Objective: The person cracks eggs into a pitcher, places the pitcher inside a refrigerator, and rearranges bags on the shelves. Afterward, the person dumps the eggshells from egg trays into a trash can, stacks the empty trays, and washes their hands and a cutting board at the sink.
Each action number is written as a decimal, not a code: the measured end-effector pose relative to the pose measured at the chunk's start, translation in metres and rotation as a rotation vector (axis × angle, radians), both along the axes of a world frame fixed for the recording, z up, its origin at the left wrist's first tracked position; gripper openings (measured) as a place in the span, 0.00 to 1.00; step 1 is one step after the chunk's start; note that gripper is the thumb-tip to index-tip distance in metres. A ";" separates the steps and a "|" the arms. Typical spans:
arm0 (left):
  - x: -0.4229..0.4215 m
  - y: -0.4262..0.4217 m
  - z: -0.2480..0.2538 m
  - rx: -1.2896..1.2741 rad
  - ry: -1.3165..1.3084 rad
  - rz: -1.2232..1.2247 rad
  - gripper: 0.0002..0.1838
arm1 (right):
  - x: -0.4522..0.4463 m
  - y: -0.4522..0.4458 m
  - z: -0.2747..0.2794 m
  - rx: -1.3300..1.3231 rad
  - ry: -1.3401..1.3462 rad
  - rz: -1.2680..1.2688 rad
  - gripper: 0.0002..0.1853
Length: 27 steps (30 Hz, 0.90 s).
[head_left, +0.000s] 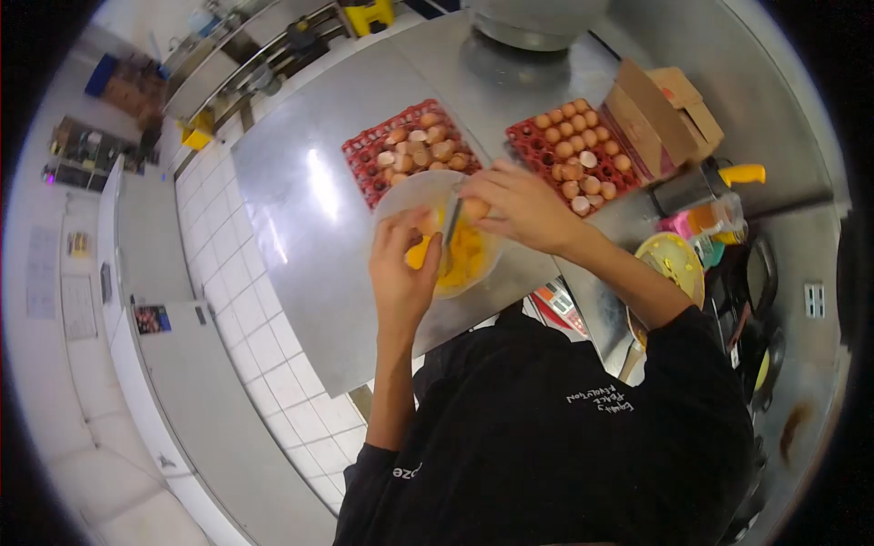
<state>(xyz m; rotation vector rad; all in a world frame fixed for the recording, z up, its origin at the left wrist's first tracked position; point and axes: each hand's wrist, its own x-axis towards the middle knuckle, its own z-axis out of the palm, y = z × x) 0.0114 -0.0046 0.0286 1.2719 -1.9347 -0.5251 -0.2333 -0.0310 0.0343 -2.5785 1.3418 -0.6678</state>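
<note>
A translucent bowl [484,264] of yellow yolks [464,259] stands on the steel table. A narrow grey metal utensil [452,223] slants across it; whether it is a knife or a spatula I cannot tell. Over the bowl's right side, my right hand [521,207] is closed around a brown egg [475,209]. My left hand [401,259] hangs over the left side, fingers curled and thumb bent inward; what lies at its fingertips is unclear. Behind the bowl, a red egg tray [357,150] bears a pile of broken eggshells [421,150].
Another red tray [521,136] at the right carries whole eggs [569,127] and some shells. Beside it are an open cardboard box [651,114] and a yellow-handled tool [742,174]. A pan with yellow residue [669,259] sits near my right forearm. A large metal vessel [533,23] stands at the back.
</note>
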 end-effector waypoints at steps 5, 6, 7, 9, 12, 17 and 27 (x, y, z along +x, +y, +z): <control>-0.024 -0.001 -0.016 0.337 0.315 -0.147 0.21 | -0.001 0.016 -0.004 0.354 -0.581 0.074 0.26; -0.031 0.001 -0.014 0.343 0.310 -0.171 0.21 | -0.004 0.019 -0.007 0.305 -0.589 0.021 0.24; -0.038 0.003 -0.010 0.286 0.329 -0.160 0.22 | -0.013 0.022 -0.010 0.300 -0.594 0.001 0.24; -0.047 0.009 -0.010 0.225 0.347 -0.163 0.23 | -0.040 0.026 -0.018 0.261 -0.780 -0.174 0.24; -0.051 0.017 -0.018 0.238 0.104 -0.151 0.23 | -0.119 0.018 -0.054 0.113 -0.598 -0.563 0.24; -0.060 0.017 -0.018 0.115 -0.164 -0.137 0.22 | -0.238 0.009 -0.125 0.065 -0.021 -0.931 0.23; -0.060 0.016 -0.019 0.157 -0.172 -0.080 0.22 | -0.354 -0.028 -0.221 0.250 -0.028 -1.114 0.26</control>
